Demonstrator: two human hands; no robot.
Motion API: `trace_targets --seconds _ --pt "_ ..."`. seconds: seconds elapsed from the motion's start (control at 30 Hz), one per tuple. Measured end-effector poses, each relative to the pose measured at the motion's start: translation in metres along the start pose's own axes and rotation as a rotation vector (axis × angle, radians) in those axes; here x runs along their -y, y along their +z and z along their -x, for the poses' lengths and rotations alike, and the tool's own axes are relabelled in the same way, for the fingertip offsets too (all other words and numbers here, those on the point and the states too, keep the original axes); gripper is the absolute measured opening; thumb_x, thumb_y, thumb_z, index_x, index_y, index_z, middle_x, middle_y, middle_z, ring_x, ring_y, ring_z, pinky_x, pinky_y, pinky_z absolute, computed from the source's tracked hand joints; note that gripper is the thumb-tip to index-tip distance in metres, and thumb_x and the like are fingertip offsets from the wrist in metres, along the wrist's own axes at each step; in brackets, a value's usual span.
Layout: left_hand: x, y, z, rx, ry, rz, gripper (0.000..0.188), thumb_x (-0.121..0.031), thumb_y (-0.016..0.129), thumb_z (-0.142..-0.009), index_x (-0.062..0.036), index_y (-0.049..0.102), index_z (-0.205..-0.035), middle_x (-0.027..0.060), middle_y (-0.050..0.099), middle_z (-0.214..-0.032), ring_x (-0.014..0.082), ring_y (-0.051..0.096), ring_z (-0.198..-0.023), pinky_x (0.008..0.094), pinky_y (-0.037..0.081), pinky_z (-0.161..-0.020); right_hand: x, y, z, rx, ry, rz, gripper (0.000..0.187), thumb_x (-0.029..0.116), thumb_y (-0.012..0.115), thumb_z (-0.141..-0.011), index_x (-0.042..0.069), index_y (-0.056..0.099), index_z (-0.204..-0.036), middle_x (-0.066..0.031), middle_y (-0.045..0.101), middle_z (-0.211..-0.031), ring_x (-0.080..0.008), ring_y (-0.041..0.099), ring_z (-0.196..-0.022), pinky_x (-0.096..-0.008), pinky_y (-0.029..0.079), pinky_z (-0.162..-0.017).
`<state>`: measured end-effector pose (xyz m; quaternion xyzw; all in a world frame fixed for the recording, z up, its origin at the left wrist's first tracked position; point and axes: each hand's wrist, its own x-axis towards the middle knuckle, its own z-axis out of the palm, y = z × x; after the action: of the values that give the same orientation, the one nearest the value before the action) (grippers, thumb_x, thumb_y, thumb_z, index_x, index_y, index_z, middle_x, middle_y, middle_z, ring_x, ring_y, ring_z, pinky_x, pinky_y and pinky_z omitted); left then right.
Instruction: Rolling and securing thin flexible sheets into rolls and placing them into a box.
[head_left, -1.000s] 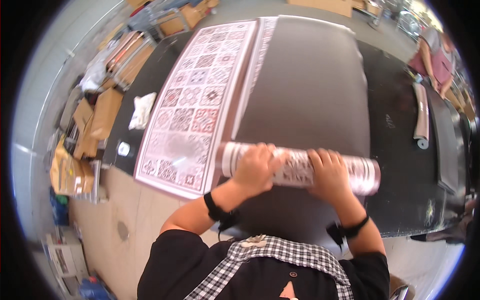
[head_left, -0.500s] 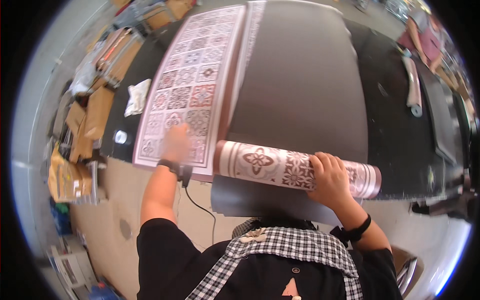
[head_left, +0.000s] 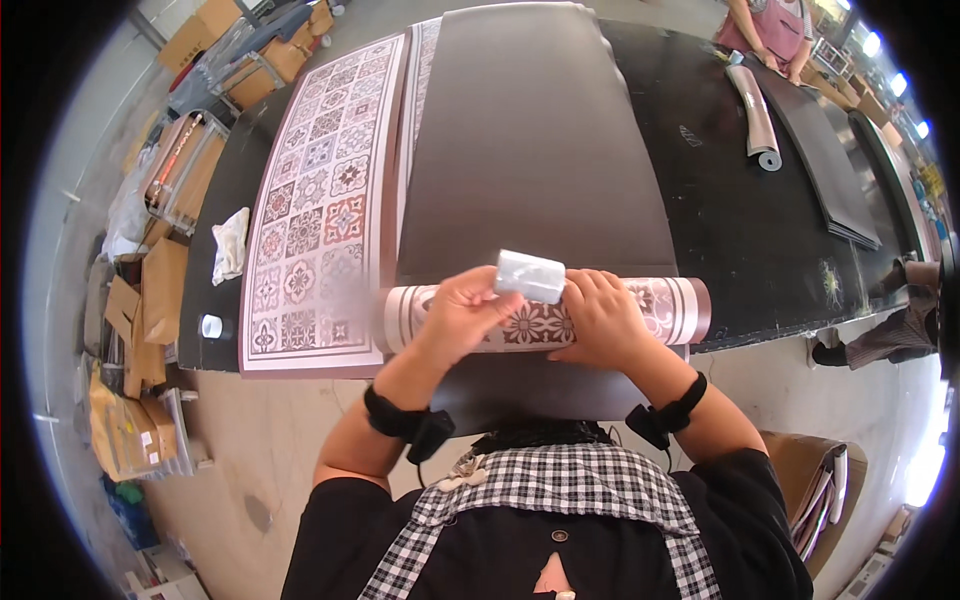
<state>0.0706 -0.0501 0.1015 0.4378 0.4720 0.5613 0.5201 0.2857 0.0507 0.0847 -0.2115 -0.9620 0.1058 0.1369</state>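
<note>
My left hand (head_left: 462, 315) pinches a small pale grey roll (head_left: 530, 277) that looks like tape, held just above a rolled-up patterned mat (head_left: 660, 310). Curved over the top of that mat roll is my right hand (head_left: 604, 318), its fingertips near the tape and its thumb on the near side. The mat roll lies crosswise at the table's near edge, on a sheet with its plain dark side up (head_left: 540, 150). Part of that sheet hangs over the edge toward me. To the left lies a flat mat with tile patterns (head_left: 315, 200), printed side up.
A crumpled white cloth (head_left: 230, 245) and a small white roll (head_left: 211, 326) rest on the black table (head_left: 700, 230) at left. Another rolled mat (head_left: 755, 115) lies far right, near a co-worker (head_left: 770, 35). Cardboard boxes (head_left: 165, 265) stand left of the table.
My left hand has come off the flat patterned mat and moved right, with the small grey roll now showing in it. My right hand still holds the mat roll. The view has shifted.
</note>
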Motion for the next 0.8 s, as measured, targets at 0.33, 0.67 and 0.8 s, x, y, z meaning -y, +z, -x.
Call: trace_targets --seconds 0.33,0.67,0.8 --pt "0.027 0.019 -0.012 -0.088 0.258 -0.429 0.021 -0.001 0.075 -0.086 0.0022 0.071 -0.106 0.008 0.066 -0.1 0.0132 0.064 -0.082 0.0261 0.052 -0.071 -0.032 -0.036 -0.023 -0.245 0.006 -0.6 0.061 0.02 0.087 -0.074 0.001 0.063 -0.127 -0.0136 0.066 -0.119 -0.0327 0.062 -0.112 -0.0408 0.051 -0.097" --pt "0.03 0.016 -0.023 -0.196 0.112 -0.249 0.026 0.0 0.069 -0.089 0.0022 0.069 -0.115 0.0069 0.065 -0.104 0.0129 0.066 -0.089 0.0273 0.056 -0.077 -0.026 -0.044 -0.031 -0.341 -0.311 -0.364 0.017 0.006 0.078 -0.081 0.005 0.066 -0.093 -0.0085 0.064 -0.102 -0.0242 0.062 -0.097 -0.0355 0.052 -0.083" --pt "0.031 0.023 -0.031 -0.221 0.209 -0.202 0.03 0.002 0.066 -0.091 0.0051 0.065 -0.12 0.0102 0.063 -0.114 0.0158 0.065 -0.105 0.0287 0.056 -0.089 -0.034 -0.029 -0.03 -0.142 0.479 -0.806 0.044 0.029 0.069 -0.095 -0.001 0.056 -0.125 -0.0154 0.065 -0.112 -0.0269 0.064 -0.108 -0.036 0.053 -0.093"
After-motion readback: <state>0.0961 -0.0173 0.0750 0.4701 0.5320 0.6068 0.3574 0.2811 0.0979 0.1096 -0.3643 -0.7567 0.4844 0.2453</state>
